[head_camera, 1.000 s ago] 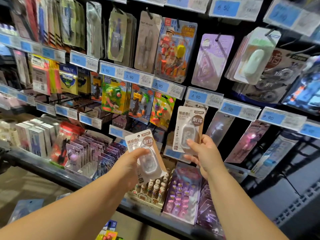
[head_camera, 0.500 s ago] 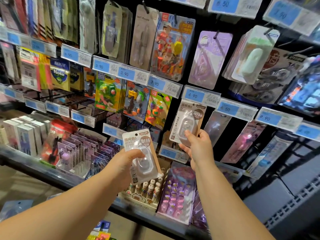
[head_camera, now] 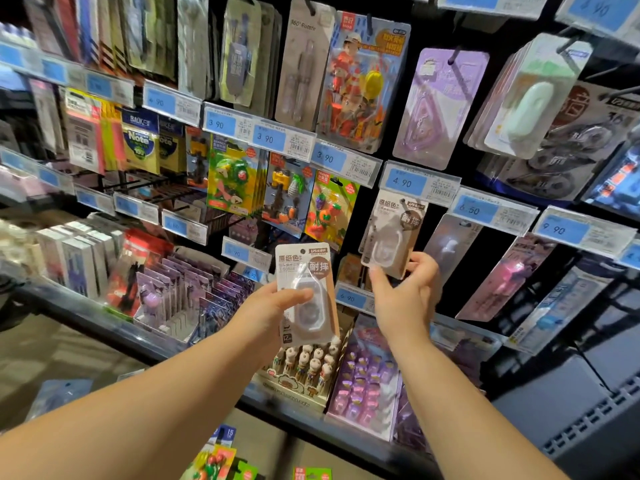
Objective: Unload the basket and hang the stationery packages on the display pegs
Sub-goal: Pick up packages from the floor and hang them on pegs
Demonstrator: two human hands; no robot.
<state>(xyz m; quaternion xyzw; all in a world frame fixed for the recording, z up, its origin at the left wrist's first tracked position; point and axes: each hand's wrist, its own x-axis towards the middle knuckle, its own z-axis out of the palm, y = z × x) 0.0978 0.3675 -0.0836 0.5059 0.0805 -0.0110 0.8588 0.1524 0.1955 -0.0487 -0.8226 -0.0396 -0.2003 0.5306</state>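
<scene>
Package A (head_camera: 308,292): stationery blister card, gripped by left hand (head_camera: 266,306), thumb across the clear blister, remaining fingers curled behind the card. Long axis upright, hang hole at top, top leaning slightly right. Held in free air above a display box of small figures (head_camera: 304,372), clear of the shelf.

Package B (head_camera: 391,233): same product, up and to the right of the left fingers, farther out, against the peg wall. Pinched at its lower end by right hand (head_camera: 401,296), fingers (head_camera: 377,278) on one lower corner, thumb on the other. Long axis upright, top edge tucked just under the 4.90 price tag (head_camera: 419,183). Peg behind that tag hidden; cannot tell whether the hang hole is on it yet.

Step in hand, as judged: seating Package B on its peg. Right hand nearer the peg; left hand lower and closer to the body, waiting its turn. Coming move probably a straight push back along the peg, card kept square.

Clearances around the right fingers: fruit-eraser pack (head_camera: 329,209) just to the left, translucent pack (head_camera: 450,244) just to the right, price tag directly above. Open room only below and toward the body. Possible fault: card edge catching the tag.
</scene>
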